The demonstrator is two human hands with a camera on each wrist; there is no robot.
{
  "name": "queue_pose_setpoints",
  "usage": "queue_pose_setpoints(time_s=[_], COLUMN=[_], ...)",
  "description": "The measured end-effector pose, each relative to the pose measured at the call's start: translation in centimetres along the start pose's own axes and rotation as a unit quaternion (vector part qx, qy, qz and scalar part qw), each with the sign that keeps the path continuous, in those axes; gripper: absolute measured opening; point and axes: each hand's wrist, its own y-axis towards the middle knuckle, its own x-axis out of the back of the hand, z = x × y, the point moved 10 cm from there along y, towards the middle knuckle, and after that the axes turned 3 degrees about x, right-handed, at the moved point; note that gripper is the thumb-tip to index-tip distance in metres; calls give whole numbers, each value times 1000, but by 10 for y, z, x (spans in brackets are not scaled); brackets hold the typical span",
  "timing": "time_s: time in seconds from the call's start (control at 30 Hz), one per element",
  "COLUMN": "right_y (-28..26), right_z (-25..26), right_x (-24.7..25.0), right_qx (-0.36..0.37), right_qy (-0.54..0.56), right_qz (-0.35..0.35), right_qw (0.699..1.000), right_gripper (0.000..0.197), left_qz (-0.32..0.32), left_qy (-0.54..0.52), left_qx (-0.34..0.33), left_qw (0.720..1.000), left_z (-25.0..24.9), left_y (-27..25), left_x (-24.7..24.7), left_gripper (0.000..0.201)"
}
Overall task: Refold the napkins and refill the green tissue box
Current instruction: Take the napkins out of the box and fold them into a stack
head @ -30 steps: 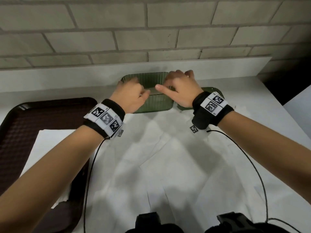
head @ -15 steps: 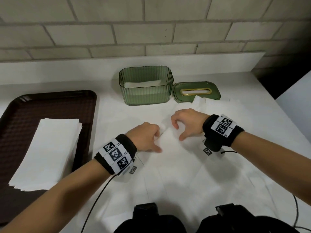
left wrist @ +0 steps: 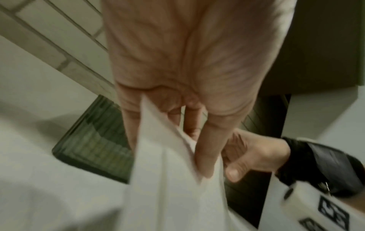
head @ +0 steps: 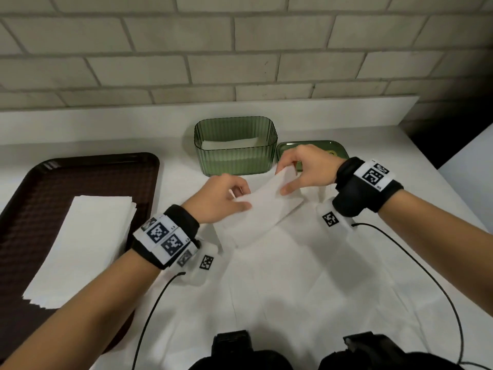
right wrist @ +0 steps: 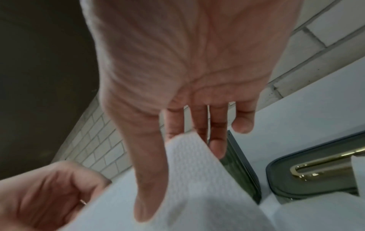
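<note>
A white napkin (head: pixel 262 209) hangs lifted off the table between both hands, just in front of the green tissue box (head: pixel 234 158). My left hand (head: pixel 226 201) pinches its near left edge, thumb on top; the left wrist view shows the napkin (left wrist: pixel 164 179) between thumb and fingers. My right hand (head: pixel 301 172) pinches the far corner; in the right wrist view the thumb lies over the napkin (right wrist: pixel 195 171). The box stands open with folded napkins low inside. Its green lid (head: pixel 320 146) with a gold slot lies flat to the right, partly hidden by my right hand.
A dark brown tray (head: pixel 80 182) at the left holds a stack of folded napkins (head: pixel 80 249). Several unfolded napkins (head: pixel 306 276) cover the white table in front of me. A brick wall and a white ledge run behind the box. Black cables trail from both wrists.
Both hands came back from the box to the loose napkins, took hold of one and have lifted it up toward the box.
</note>
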Motion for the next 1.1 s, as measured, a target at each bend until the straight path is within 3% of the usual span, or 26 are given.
queue_pose_setpoints(time_s=[0.13,0.23,0.37,0.53,0.63,0.73,0.8,0.9,0.97,1.1], right_y=[13,20,27,28,19,10,6,3,1,2], right_z=[-14,-18,-16,-15,-10,-6,-4,0,-4,-12], right_x=[17,34,30,-22,-47,-56,-56,-56,-54,-53], right_qx=[-51,-53,-71,-155,-181,-181,-166,-138,-135,-139], right_qy=[150,309,463,545,570,593,597,599,602,577], right_qz=[-38,-114,-159,-115,-76,-68,-61,-35,-39,-56], right_qw=[987,943,869,816,798,781,782,788,786,803], right_gripper=[17,21,19,37,42,35,29,31,33,37], left_qz=[-130,-200,-164,-105,-72,-48,-40,-31,-19,27], left_qy=[-116,-278,-448,-580,-634,-703,-705,-695,-669,-611], left_qx=[-1,57,131,243,251,221,216,204,185,156], left_qw=[985,938,869,771,728,674,675,689,720,775], left_z=[5,28,50,60,56,52,51,48,43,33], left_y=[3,-3,-5,-12,-16,-14,-14,-16,-20,-25], left_x=[56,81,63,19,6,2,2,4,7,6], left_gripper=[12,16,34,33,30,48,54,45,42,58])
